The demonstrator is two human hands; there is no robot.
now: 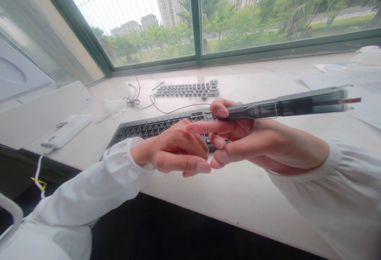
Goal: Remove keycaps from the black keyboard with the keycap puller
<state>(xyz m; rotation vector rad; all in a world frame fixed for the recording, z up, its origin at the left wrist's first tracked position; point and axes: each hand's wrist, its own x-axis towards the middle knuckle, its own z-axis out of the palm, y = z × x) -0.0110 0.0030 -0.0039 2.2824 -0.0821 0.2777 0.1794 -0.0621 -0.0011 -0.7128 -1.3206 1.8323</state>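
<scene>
In my right hand point(253, 141) lies a long, dark, partly see-through keyboard cleaning tool point(274, 106) with a thin wire frame along its side and a narrow brownish strip at its far end. It is held level, gripped at its left end. My left hand point(178, 147) is closed, its fingers curled under and its thumb pointing right; its fingertips meet those of my right hand. Whatever lies between them, if anything, is hidden. Beneath both hands is a black keyboard point(139, 130) with bare key sockets, its right part covered by my hands.
Loose black keycaps point(187, 90) stand in rows behind the keyboard. A dark cable point(135, 101) coils to their left. A white device point(68, 131) with a cord sits at the left edge. Papers point(357, 89) lie at right. A green-framed window point(196, 26) borders the table.
</scene>
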